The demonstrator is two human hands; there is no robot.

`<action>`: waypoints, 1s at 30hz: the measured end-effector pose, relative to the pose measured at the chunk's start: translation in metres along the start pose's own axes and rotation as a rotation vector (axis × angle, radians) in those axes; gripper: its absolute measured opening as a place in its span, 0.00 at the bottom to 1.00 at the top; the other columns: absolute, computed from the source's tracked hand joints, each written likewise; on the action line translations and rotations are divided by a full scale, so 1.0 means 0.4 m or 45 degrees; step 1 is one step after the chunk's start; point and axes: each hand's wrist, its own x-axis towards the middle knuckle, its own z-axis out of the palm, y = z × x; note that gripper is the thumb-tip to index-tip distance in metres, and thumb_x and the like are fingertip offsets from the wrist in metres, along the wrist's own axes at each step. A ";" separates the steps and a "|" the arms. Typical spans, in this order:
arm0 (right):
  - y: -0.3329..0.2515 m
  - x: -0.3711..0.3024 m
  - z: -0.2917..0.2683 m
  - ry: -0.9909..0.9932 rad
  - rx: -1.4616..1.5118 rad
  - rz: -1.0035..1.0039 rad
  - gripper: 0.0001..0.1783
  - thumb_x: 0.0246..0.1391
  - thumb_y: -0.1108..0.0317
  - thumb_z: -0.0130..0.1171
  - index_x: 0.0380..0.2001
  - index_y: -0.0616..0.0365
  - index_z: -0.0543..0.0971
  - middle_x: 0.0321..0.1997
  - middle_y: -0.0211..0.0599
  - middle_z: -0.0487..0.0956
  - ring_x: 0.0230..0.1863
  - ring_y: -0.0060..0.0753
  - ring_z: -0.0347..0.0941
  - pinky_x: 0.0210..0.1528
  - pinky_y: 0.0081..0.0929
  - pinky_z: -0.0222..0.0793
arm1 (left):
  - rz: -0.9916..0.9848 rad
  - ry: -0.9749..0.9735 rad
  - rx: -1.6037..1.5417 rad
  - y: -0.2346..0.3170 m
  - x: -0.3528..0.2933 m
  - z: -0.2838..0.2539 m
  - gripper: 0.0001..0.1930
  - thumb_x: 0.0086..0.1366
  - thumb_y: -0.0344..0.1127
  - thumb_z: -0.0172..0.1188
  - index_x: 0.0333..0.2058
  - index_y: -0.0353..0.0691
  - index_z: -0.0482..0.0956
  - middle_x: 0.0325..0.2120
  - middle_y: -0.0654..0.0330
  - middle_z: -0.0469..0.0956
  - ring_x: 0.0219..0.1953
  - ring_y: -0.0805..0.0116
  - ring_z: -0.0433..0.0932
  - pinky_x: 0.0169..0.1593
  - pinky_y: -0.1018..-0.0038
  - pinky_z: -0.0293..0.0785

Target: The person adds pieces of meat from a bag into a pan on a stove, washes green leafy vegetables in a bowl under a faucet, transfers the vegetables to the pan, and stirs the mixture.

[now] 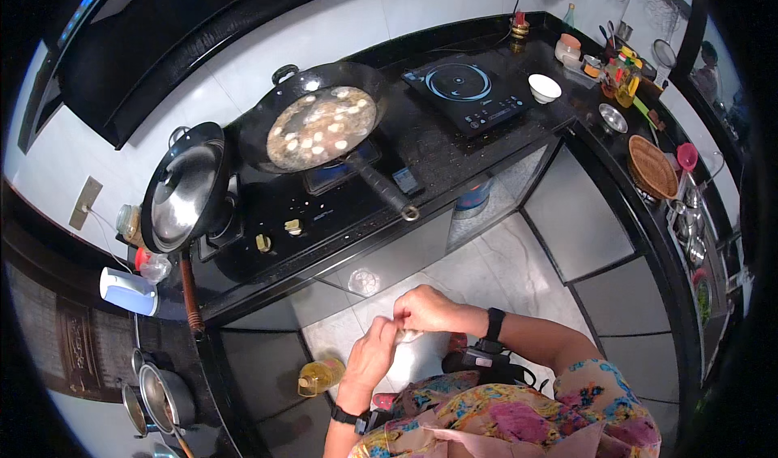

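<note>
My left hand [373, 353] and my right hand [428, 308] meet in front of my body, fingers closed and tips together. A small pale thing [408, 336] shows just beneath the fingers; its kind is too hidden to tell. Beyond them, on the stove, a black wok [253, 138] holds brown bubbling liquid with several whitish lumps [324, 126] in it. Its long handle [382, 187] points toward me over the counter edge. Neither hand touches the wok.
A lidded wok [185, 194] stands left on the stove, its wooden handle jutting past the edge. An induction cooktop [463, 93], white bowl [545, 88] and wicker basket [652, 169] are to the right. An oil bottle [321, 376] stands below, left of my hands.
</note>
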 end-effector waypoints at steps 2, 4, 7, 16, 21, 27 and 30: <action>0.045 -0.028 -0.057 0.095 0.209 0.107 0.07 0.40 0.72 0.61 0.26 0.61 0.77 0.23 0.38 0.78 0.20 0.28 0.74 0.24 0.24 0.69 | 0.006 0.033 -0.046 0.045 0.080 0.031 0.17 0.54 0.24 0.52 0.44 0.43 0.69 0.33 0.54 0.70 0.33 0.47 0.74 0.33 0.60 0.74; 0.097 -0.052 -0.095 0.135 0.672 0.318 0.08 0.41 0.75 0.60 0.28 0.63 0.75 0.22 0.36 0.77 0.19 0.23 0.73 0.21 0.21 0.68 | -0.022 0.047 -0.045 0.075 0.139 0.064 0.16 0.53 0.24 0.53 0.42 0.42 0.70 0.33 0.54 0.71 0.34 0.49 0.75 0.34 0.61 0.74; 0.161 -0.086 -0.151 0.130 0.960 0.346 0.16 0.42 0.78 0.61 0.36 0.64 0.69 0.24 0.38 0.76 0.19 0.21 0.70 0.19 0.19 0.65 | 0.011 0.081 -0.083 0.098 0.196 0.113 0.16 0.52 0.23 0.53 0.41 0.42 0.72 0.33 0.55 0.73 0.33 0.51 0.75 0.35 0.63 0.75; 0.233 -0.105 -0.211 0.060 1.209 0.342 0.15 0.47 0.80 0.56 0.39 0.63 0.66 0.27 0.41 0.75 0.26 0.27 0.73 0.26 0.20 0.70 | 0.151 0.003 -0.054 0.115 0.276 0.126 0.18 0.47 0.23 0.54 0.39 0.44 0.71 0.31 0.56 0.72 0.29 0.51 0.76 0.30 0.63 0.75; 0.224 -0.087 -0.197 0.312 0.842 0.080 0.13 0.46 0.75 0.58 0.37 0.64 0.71 0.33 0.36 0.77 0.33 0.24 0.75 0.32 0.23 0.72 | -0.231 0.018 -0.122 0.076 0.289 0.155 0.13 0.50 0.27 0.54 0.36 0.37 0.69 0.30 0.48 0.73 0.31 0.45 0.75 0.34 0.58 0.73; 0.089 -0.037 -0.217 0.235 0.110 -0.237 0.11 0.38 0.72 0.61 0.30 0.59 0.76 0.27 0.37 0.74 0.33 0.39 0.74 0.35 0.28 0.70 | -0.585 -0.022 -0.673 -0.030 0.291 0.211 0.10 0.57 0.32 0.52 0.36 0.34 0.67 0.26 0.50 0.74 0.29 0.57 0.75 0.33 0.67 0.72; 0.108 -0.006 -0.198 0.172 -0.038 -0.236 0.09 0.40 0.71 0.59 0.28 0.60 0.75 0.27 0.38 0.74 0.32 0.39 0.73 0.34 0.29 0.69 | -0.890 -0.267 -1.583 -0.046 0.290 0.135 0.08 0.61 0.33 0.50 0.37 0.37 0.68 0.26 0.61 0.72 0.26 0.74 0.70 0.30 0.77 0.68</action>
